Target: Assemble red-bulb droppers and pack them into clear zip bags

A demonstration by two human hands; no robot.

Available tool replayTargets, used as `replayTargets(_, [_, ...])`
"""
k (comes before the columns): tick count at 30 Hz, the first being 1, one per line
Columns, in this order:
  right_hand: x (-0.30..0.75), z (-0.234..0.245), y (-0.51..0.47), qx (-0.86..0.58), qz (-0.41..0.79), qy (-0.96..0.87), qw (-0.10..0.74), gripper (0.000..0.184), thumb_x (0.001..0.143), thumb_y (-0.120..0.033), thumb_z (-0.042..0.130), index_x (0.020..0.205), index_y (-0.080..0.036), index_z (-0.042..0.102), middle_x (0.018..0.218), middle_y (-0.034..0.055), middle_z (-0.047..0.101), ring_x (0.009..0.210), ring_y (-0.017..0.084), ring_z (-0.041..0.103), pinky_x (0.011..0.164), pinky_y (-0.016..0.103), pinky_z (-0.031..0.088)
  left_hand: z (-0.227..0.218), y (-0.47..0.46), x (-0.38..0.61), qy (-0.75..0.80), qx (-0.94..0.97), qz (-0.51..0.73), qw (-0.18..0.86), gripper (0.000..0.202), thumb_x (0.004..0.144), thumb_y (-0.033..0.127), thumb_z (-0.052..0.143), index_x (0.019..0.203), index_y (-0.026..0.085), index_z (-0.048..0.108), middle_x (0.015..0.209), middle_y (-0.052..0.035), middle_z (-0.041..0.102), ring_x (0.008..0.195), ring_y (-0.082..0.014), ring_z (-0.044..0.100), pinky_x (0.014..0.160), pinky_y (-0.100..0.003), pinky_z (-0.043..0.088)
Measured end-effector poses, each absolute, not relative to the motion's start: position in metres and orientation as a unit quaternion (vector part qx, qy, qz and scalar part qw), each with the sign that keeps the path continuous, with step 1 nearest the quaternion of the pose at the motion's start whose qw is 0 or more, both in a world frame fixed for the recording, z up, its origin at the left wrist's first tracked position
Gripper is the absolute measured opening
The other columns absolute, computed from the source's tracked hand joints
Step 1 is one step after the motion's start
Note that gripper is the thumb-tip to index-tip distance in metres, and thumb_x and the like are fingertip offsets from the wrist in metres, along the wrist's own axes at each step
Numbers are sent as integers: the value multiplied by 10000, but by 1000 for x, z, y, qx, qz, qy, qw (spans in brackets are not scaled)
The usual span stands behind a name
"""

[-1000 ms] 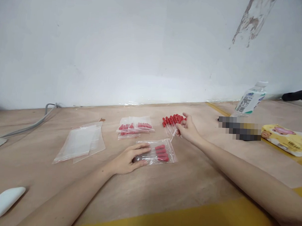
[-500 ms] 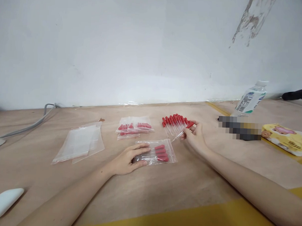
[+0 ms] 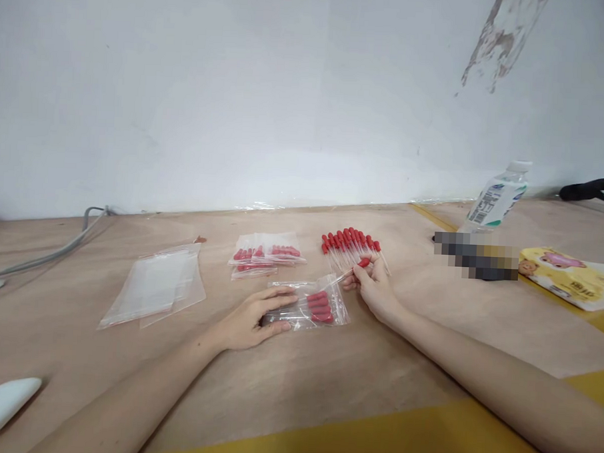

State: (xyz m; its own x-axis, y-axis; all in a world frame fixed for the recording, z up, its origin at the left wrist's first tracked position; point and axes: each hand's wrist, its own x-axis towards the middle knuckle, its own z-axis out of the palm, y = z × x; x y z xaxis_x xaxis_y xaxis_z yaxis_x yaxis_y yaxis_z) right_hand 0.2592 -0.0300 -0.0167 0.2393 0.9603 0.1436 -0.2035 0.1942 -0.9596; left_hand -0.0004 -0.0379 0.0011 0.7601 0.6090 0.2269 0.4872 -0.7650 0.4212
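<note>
My left hand (image 3: 252, 318) lies flat on the left end of a clear zip bag (image 3: 308, 305) that holds several red-capped droppers, fingers stretched out and pressing it to the table. My right hand (image 3: 374, 288) pinches a single dropper (image 3: 349, 272) by its red bulb, the glass tip pointing left at the bag's right end. Just behind my right hand lies a loose row of red-capped droppers (image 3: 348, 245).
A stack of filled bags (image 3: 265, 255) sits behind the left hand, and empty zip bags (image 3: 154, 287) lie further left. A water bottle (image 3: 497, 198) and a yellow tissue pack (image 3: 570, 278) are at the right; a white object (image 3: 1, 407) lies at the front left, a grey cable (image 3: 55, 246) at the back left.
My right hand lifted one dropper from the loose row and carried it down and left to the mouth of the bag. My left hand stayed on the bag.
</note>
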Motion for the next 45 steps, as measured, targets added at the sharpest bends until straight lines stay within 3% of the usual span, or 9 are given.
replayTargets(6, [258, -17, -35, -422, 504, -380, 651, 426, 636, -334, 675, 846, -244, 315, 660, -71, 578, 600, 131, 619, 643, 311, 514, 1, -38, -1, 297, 923, 180, 165, 474, 852, 367, 522, 1305, 259, 433, 1349, -85, 438, 1223, -244, 431, 1017, -443, 365])
replayTargets(13, [271, -10, -35, -447, 578, -508, 456, 315, 561, -322, 770, 704, -143, 552, 631, -36, 578, 544, 55, 503, 556, 211, 406, 4, -40, -1, 283, 925, 190, 167, 482, 855, 347, 519, 1317, 258, 411, 1361, -72, 428, 1242, -233, 409, 1028, -436, 353])
replayTargets(17, [278, -9, -29, -448, 588, -538, 404, 323, 535, -328, 784, 723, -134, 608, 580, -41, 563, 501, 48, 465, 485, 196, 349, 4, -38, 0, 274, 927, 189, 173, 492, 855, 340, 521, 1325, 261, 398, 1339, -62, 462, 1226, -223, 432, 1022, -425, 365])
replayTargets(22, [269, -4, -32, -460, 528, -621, 351, 323, 625, -417, 709, 766, -137, 631, 484, -68, 487, 407, 38, 384, 401, 183, 300, 4, -38, 0, 277, 926, 189, 175, 491, 850, 344, 524, 1319, 255, 409, 1335, -67, 469, 1215, -234, 444, 1011, -435, 374])
replayTargets(26, [270, 1, -33, -410, 515, -690, 299, 331, 731, -435, 605, 888, -147, 650, 491, -71, 457, 423, 44, 395, 405, 170, 335, 4, -38, 0, 275, 925, 192, 176, 492, 851, 343, 523, 1322, 263, 403, 1337, -61, 468, 1217, -234, 442, 1011, -431, 375])
replayTargets(30, [267, -3, -32, -469, 499, -649, 332, 327, 744, -398, 587, 929, -134, 644, 487, -61, 468, 418, 59, 416, 377, 167, 334, 3, -38, 0, 280, 926, 186, 170, 492, 851, 353, 523, 1320, 261, 406, 1331, -67, 471, 1215, -237, 442, 1008, -432, 377])
replayTargets(36, [248, -12, -30, -538, 391, -602, 442, 221, 664, -348, 661, 658, -135, 603, 595, 17, 609, 526, 110, 536, 484, 222, 430, 4, -38, 0, 277, 925, 193, 175, 486, 847, 351, 528, 1311, 253, 420, 1325, -74, 475, 1203, -240, 453, 1001, -425, 385])
replayTargets(40, [252, -7, -31, -469, 427, -664, 396, 230, 648, -361, 679, 631, -153, 582, 635, 6, 623, 630, 125, 571, 590, 240, 465, 4, -39, 0, 276, 924, 194, 178, 483, 848, 350, 526, 1310, 255, 424, 1330, -77, 471, 1202, -242, 455, 1000, -436, 381])
replayTargets(45, [264, 0, -35, -521, 517, -543, 408, 258, 739, -408, 615, 815, -187, 506, 630, -19, 595, 532, 100, 550, 401, 186, 399, 4, -38, 0, 275, 925, 194, 176, 472, 846, 352, 529, 1299, 257, 441, 1321, -78, 481, 1197, -241, 463, 998, -436, 385])
